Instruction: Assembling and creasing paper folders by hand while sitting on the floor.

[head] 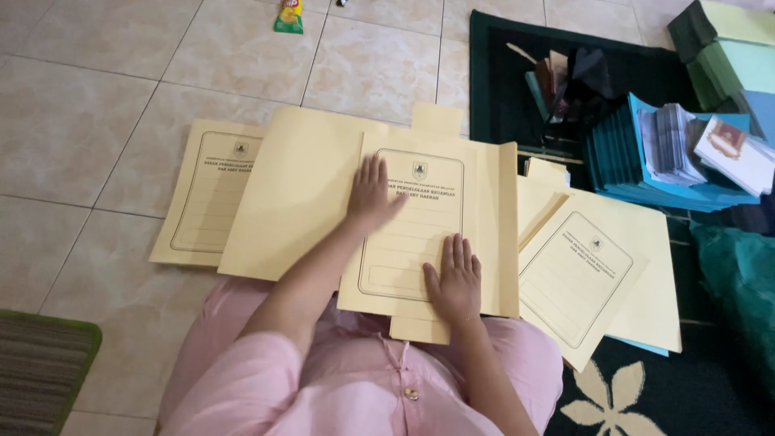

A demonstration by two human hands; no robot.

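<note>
Both palms flat on the cream folder [420,234].
Left hand [370,194] and right hand [456,278] pressed open, gripping nothing; blue folders [622,161] waited unfolded.

A folder [420,234] lies on the floor [73,121] before my knees, overlapping an opened one [291,194] to its left. My left hand [373,194] rests flat on its upper left part, my right hand [456,278] near its bottom edge. Another folder [206,194] lies farthest left, a stack of folders [597,274] to the right on the rug [500,81], and books [646,161] behind that stack.
</note>
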